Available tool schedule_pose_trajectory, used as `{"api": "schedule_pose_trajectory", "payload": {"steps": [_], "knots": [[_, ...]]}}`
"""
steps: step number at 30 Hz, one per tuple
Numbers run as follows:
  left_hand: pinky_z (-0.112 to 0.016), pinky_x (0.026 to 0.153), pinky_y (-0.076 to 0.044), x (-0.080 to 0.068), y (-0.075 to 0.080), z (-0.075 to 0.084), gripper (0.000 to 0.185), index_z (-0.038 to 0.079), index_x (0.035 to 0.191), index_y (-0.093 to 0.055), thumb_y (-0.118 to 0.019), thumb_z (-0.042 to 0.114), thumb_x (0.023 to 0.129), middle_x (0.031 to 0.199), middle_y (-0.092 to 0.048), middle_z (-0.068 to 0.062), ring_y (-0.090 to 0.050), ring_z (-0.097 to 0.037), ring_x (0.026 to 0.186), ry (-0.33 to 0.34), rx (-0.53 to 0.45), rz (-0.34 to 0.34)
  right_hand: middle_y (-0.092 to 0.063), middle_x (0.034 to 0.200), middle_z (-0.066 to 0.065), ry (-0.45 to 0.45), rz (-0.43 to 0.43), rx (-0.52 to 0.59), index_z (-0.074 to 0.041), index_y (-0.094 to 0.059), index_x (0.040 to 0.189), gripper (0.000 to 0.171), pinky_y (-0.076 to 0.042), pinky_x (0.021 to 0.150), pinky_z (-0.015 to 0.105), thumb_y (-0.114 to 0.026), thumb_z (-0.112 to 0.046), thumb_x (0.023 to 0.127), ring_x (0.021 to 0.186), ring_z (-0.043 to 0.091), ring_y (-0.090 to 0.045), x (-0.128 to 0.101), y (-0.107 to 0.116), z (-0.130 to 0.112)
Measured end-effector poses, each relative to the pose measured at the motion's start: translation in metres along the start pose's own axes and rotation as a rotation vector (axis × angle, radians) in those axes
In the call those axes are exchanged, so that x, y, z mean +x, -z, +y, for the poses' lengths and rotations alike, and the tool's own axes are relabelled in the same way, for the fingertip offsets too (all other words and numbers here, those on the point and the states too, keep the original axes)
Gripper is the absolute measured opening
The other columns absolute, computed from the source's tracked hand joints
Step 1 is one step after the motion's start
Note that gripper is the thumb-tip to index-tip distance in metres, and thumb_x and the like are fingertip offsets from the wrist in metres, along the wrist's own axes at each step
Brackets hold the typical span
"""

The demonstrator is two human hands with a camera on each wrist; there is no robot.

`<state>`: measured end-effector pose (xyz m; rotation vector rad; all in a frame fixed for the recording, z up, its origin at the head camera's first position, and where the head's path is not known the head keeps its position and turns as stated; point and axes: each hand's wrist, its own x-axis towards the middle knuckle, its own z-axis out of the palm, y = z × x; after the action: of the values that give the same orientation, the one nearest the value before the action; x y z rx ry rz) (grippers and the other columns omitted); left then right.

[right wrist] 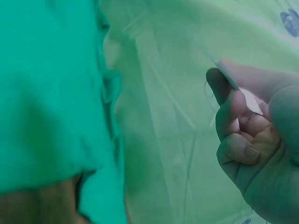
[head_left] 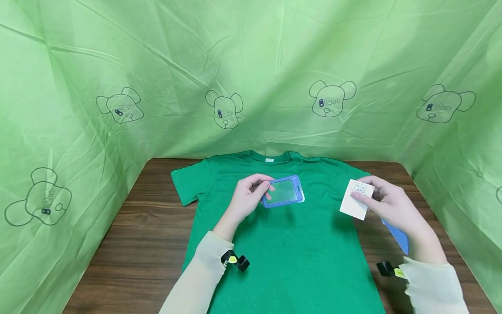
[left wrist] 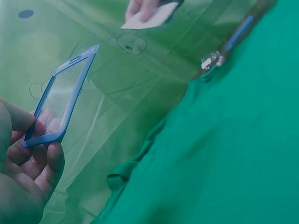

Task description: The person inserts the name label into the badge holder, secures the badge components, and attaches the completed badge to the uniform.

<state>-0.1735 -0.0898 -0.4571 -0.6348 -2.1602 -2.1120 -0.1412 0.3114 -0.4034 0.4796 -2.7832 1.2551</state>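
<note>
A green T-shirt (head_left: 290, 244) lies flat on the wooden table (head_left: 149, 235). Above its chest my left hand (head_left: 251, 196) grips a blue card holder (head_left: 283, 191) with a clear window; in the left wrist view the card holder (left wrist: 60, 100) is held by its lower end between thumb and fingers of my left hand (left wrist: 32, 163). To the right my right hand (head_left: 386, 203) pinches a white ID card (head_left: 357, 198) over the shirt's right edge. The right wrist view shows the card (right wrist: 238, 91) edge-on between the curled fingers (right wrist: 233, 121).
A blue strap (head_left: 397, 235) lies on the table under my right wrist, and its metal clip (left wrist: 211, 60) shows by the shirt's edge. Green printed cloth (head_left: 251, 74) walls the table at the back and both sides. Black wrist bands (head_left: 235, 261) sit on both sleeves.
</note>
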Motion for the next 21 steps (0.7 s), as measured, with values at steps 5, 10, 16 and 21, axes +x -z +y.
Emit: {"api": "schedule_pose_trajectory", "payload": {"steps": [5, 10, 16, 21], "knots": [[-0.028, 0.064, -0.061, 0.0, 0.001, 0.0, 0.02, -0.001, 0.123, -0.076, -0.062, 0.009, 0.113, 0.101, -0.077, -0.024, -0.073, -0.016, 0.074, 0.0, -0.004, -0.002, -0.071, 0.093, 0.008, 0.045, 0.028, 0.017, -0.011, -0.065, 0.136, 0.024, -0.049, 0.055, 0.03, -0.063, -0.015, 0.112, 0.071, 0.018, -0.063, 0.012, -0.009, -0.013], [-0.028, 0.064, -0.061, 0.0, 0.001, 0.001, 0.02, -0.001, 0.122, -0.076, -0.062, 0.009, 0.113, 0.101, -0.077, -0.023, -0.073, -0.016, 0.074, 0.005, 0.005, 0.002, -0.072, 0.097, 0.009, 0.05, 0.064, 0.063, -0.011, -0.069, 0.131, 0.021, -0.049, 0.055, 0.029, -0.067, -0.016, 0.111, 0.073, 0.019, -0.063, 0.02, -0.018, -0.026], [-0.028, 0.064, -0.061, 0.0, 0.001, 0.001, 0.02, -0.001, 0.122, -0.076, -0.062, 0.01, 0.113, 0.1, -0.078, -0.02, -0.073, -0.016, 0.074, -0.001, 0.008, 0.003, -0.075, 0.091, 0.003, 0.091, 0.131, 0.133, -0.007, -0.073, 0.119, 0.015, -0.05, 0.056, 0.025, -0.076, -0.009, 0.104, 0.069, 0.017, -0.064, 0.031, -0.026, -0.044], [-0.028, 0.064, -0.061, 0.0, 0.001, 0.0, 0.02, -0.001, 0.122, -0.076, -0.063, 0.01, 0.112, 0.1, -0.078, -0.021, -0.073, -0.017, 0.074, -0.006, 0.011, 0.006, -0.078, 0.095, -0.001, 0.106, 0.143, 0.195, -0.003, -0.073, 0.121, 0.02, -0.055, 0.063, 0.021, -0.077, -0.003, 0.102, 0.075, 0.017, -0.068, 0.035, -0.033, -0.049]]}}
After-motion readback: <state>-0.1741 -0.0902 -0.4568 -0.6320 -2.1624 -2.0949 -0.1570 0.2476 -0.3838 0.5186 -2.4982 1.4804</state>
